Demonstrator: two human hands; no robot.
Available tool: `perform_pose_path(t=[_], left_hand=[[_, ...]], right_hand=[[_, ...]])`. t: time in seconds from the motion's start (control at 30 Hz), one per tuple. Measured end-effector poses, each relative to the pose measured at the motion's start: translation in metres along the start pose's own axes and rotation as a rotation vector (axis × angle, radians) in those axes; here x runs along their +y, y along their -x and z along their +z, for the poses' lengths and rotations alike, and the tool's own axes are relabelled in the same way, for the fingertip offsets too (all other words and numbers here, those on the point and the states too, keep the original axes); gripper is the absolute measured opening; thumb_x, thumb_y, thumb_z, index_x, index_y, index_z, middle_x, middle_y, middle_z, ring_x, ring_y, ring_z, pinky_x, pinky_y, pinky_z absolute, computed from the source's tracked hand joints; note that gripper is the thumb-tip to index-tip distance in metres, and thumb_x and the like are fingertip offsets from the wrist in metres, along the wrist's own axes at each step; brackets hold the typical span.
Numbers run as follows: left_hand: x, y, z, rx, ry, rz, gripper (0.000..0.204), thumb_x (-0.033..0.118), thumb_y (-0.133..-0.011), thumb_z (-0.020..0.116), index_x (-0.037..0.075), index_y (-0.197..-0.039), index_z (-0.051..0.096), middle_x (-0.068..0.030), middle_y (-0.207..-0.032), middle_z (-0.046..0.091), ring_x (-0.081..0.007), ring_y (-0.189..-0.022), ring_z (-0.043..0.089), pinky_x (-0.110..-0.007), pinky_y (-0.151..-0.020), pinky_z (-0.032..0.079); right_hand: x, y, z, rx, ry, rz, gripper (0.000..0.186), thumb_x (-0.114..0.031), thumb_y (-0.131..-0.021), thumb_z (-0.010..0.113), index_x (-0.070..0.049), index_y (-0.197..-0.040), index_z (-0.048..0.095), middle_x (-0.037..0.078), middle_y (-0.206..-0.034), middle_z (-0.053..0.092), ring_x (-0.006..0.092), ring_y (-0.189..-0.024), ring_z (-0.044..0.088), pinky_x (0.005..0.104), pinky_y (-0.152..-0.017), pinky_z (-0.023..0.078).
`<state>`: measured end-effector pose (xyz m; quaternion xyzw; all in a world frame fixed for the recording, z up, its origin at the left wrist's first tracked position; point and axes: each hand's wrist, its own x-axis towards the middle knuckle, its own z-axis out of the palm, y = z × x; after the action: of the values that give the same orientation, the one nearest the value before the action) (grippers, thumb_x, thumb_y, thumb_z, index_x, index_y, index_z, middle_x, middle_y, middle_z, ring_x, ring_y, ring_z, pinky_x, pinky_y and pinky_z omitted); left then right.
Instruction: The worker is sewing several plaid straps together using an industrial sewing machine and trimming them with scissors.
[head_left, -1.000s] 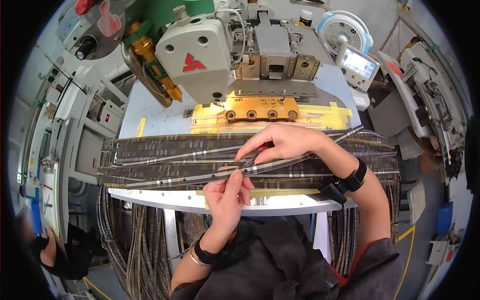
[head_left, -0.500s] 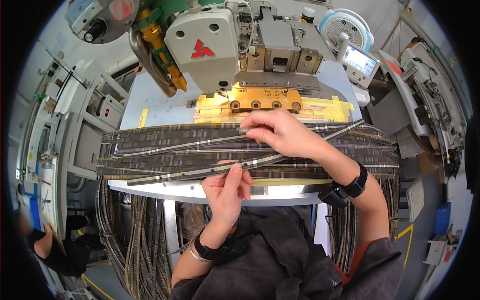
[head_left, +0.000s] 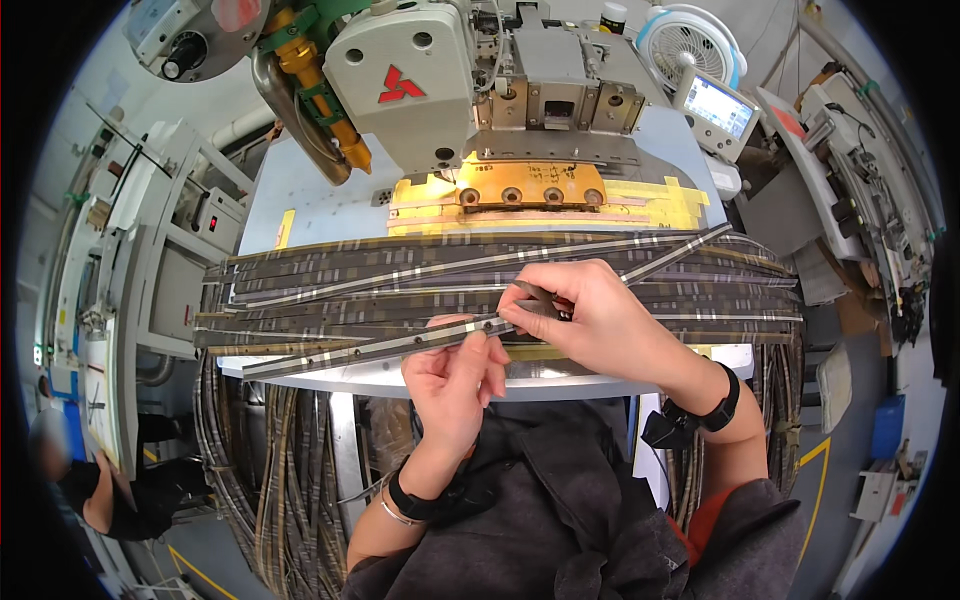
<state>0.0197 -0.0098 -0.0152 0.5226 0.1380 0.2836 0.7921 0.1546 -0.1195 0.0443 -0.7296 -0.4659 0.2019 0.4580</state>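
Note:
My left hand [head_left: 450,385] pinches a long striped strip [head_left: 395,344], dark and pale with small dark spots along it, between thumb and fingers. Just right of it, my right hand [head_left: 580,325] is closed on a small dark metal tool [head_left: 535,305] with a bit of red, partly hidden in the palm, right at the held strip. Behind both hands lies a broad layer of dark patterned strips [head_left: 340,270] across the pale worktable [head_left: 285,175]. Beyond them is an orange metal block [head_left: 530,182] with several round holes, among yellow tape.
A white machine head [head_left: 380,60] with a gold cylinder [head_left: 340,130] overhangs the table. A screen [head_left: 715,110] and fan [head_left: 690,50] stand right. Strip bundles [head_left: 280,460] hang below the front edge. A co-worker's arm [head_left: 100,495] shows at lower left, near side benches.
Since half a second ago my right hand has come down toward me and nearer my left thumb, with the tool now showing. My left hand and its strip have shifted slightly left.

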Motion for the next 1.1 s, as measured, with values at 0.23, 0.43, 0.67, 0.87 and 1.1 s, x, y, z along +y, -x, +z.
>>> perform_pose_path(t=[0.23,0.43,0.67,0.87,1.1], left_hand=[[0.001,0.001,0.003,-0.020,0.055,0.045,0.019,0.006,-0.094,0.058,0.000,-0.112,0.055,-0.0122,-0.070,0.062,-0.0097,-0.043,0.050,-0.019,-0.036,0.030],[0.005,0.002,0.006,0.014,0.066,0.019,0.011,-0.003,-0.093,0.055,0.000,-0.104,0.055,-0.0052,-0.064,0.057,-0.0069,-0.045,0.047,-0.020,-0.040,0.033],[0.006,0.003,0.007,0.016,0.053,0.037,0.008,-0.002,-0.093,0.056,-0.001,-0.101,0.056,-0.0046,-0.063,0.056,-0.0063,-0.045,0.045,-0.020,-0.041,0.033],[0.002,0.004,0.008,0.021,0.145,0.045,0.010,-0.001,-0.094,0.056,0.000,-0.103,0.056,-0.0055,-0.067,0.058,-0.0070,-0.046,0.045,-0.020,-0.041,0.033],[0.001,0.003,0.007,-0.017,0.141,0.072,0.011,-0.001,-0.094,0.058,0.001,-0.105,0.055,-0.0034,-0.067,0.055,-0.0066,-0.046,0.045,-0.021,-0.041,0.033]], right_hand=[[0.002,0.003,0.007,0.046,-0.055,-0.040,0.010,-0.008,-0.087,0.069,0.001,-0.089,0.065,0.002,-0.071,0.061,0.0062,-0.061,0.045,0.0244,-0.054,0.038],[-0.001,0.006,0.007,0.029,-0.068,-0.050,0.010,-0.007,-0.087,0.070,0.001,-0.089,0.064,0.003,-0.071,0.062,0.0060,-0.062,0.047,0.0241,-0.055,0.039],[0.001,0.009,0.011,0.042,-0.088,-0.118,0.011,-0.008,-0.088,0.070,0.001,-0.089,0.063,0.003,-0.071,0.061,0.0064,-0.062,0.047,0.0244,-0.054,0.038],[-0.007,0.008,0.005,0.024,-0.090,-0.030,0.015,-0.004,-0.083,0.068,0.005,-0.089,0.058,0.019,-0.083,0.067,0.0347,-0.078,0.068,0.0381,-0.063,0.050],[-0.007,0.009,0.005,0.027,-0.070,-0.040,0.016,-0.004,-0.082,0.069,0.005,-0.089,0.058,0.019,-0.083,0.067,0.0359,-0.078,0.067,0.0388,-0.062,0.050]])
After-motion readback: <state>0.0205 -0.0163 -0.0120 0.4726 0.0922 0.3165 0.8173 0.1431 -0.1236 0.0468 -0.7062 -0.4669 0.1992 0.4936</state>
